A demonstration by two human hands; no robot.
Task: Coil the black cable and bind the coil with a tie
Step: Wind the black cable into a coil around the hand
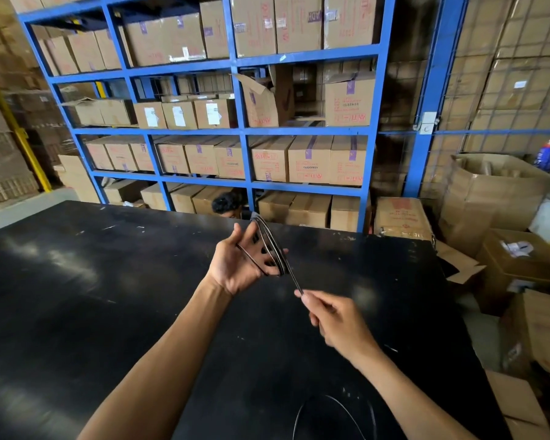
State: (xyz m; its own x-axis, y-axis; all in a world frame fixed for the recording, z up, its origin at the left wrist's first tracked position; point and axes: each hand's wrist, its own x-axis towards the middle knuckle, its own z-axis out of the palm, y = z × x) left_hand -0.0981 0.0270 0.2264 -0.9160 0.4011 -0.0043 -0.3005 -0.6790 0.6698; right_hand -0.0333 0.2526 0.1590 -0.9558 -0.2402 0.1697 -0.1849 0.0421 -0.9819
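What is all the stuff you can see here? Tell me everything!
black cable: one, black, looped round the left hand, a strand running to the right hand
table: one, black, under the hands
thin loop: one, dark, on the table's near edge
shelving: one rack, blue, behind the table
cardboard boxes: many, brown, on the shelves and floor
left hand: one, cable looped round its fingers
right hand: one, pinches the strand
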